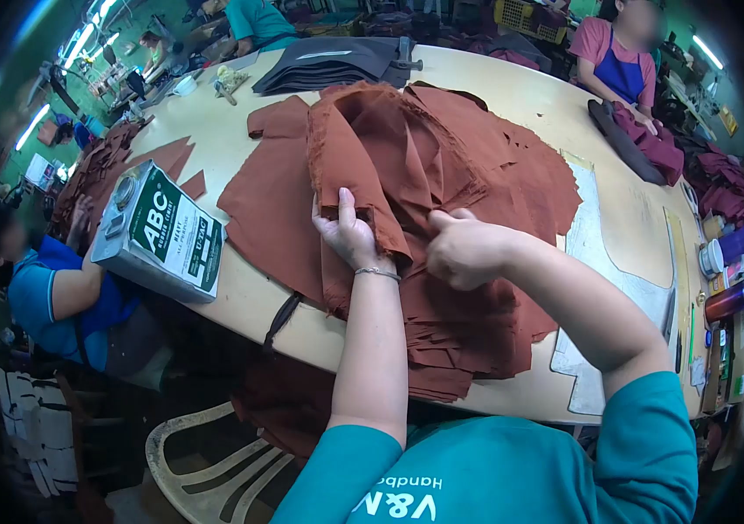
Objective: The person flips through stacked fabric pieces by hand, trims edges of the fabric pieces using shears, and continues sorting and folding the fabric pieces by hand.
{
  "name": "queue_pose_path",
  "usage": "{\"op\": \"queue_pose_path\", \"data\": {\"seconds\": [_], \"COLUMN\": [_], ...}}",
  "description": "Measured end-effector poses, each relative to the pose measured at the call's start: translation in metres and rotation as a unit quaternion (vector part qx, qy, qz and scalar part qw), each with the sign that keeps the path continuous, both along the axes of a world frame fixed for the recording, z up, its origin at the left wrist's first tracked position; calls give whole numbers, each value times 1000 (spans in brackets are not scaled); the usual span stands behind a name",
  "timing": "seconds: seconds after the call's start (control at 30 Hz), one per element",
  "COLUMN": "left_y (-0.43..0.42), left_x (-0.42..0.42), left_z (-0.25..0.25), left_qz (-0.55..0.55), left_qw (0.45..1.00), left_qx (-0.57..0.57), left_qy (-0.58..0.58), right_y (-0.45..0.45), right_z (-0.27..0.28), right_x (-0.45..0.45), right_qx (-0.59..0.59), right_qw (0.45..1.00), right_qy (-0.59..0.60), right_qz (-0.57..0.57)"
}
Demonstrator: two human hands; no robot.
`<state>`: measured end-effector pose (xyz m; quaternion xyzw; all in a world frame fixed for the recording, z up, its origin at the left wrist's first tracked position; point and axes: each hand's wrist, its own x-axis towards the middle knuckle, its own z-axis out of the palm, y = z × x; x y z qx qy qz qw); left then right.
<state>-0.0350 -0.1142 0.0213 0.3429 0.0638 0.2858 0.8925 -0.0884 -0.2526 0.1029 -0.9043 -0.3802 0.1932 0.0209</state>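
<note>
Just ahead of the left hand [352, 234]: a loose rust-brown woven cloth with a frayed edge [346, 162], its long side running away from the wrist, folds spreading toward the other hand.
Left grip: grasping the cloth's near edge, thumb uppermost.
Right hand [468, 251]: fingers curled against the cloth's right-hand folds; I cannot tell whether they pinch any.
Nearer hand: left for the frayed side, right for the folds.
Beneath both: a broad rust-brown fabric pile [529, 166].

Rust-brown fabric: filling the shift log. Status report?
Left hand holding folded rust-brown fabric. Right hand closed against it. Green-and-white rectangular metal can at left, clear of both hands.
</note>
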Motion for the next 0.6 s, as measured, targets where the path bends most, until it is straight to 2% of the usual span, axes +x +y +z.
{"op": "queue_pose_path", "data": {"seconds": [0.03, 0.07, 0.1, 0.13, 0.17, 0.23, 0.27, 0.37, 0.4, 0.5, 0.6], "left_y": [-1, -1, -2, -4, -6, -11, -8, -5, 3, 2, 1], "left_x": [0, 1, 2, 1, 0, -1, -4, -9, -2, 3, 4], "left_z": [1, 1, 1, 0, -1, -2, -5, 4, 2, -11, -10], "left_qz": [-5, -1, 3, 4, -10, -39, -94, -83, -64, -89, -95], "left_qw": [1000, 1000, 999, 996, 998, 998, 995, 996, 995, 996, 995], "left_qx": [-22, 12, 47, 84, 67, 37, -6, 14, 77, 8, 12], "left_qy": [2, -4, -11, -16, -17, -25, -42, 27, 21, -26, -28], "right_y": [-13, -20, -22, -17, -5, 24, 40, 54, 58, 53, 49], "right_z": [-2, -2, 1, 8, 15, 17, 12, -15, -16, -23, -26], "right_x": [-6, -8, -9, -4, 4, 18, 29, 61, 67, 71, 69], "right_qx": [18, 37, 123, 232, 338, 456, 466, 445, 424, 483, 510], "right_qw": [1000, 998, 981, 952, 906, 836, 822, 807, 808, 777, 766], "right_qy": [-16, -34, -128, -167, -205, -200, -193, -126, -94, 29, 61], "right_qz": [-15, -30, -73, -111, -151, -230, -263, -367, -399, -404, -386]}}
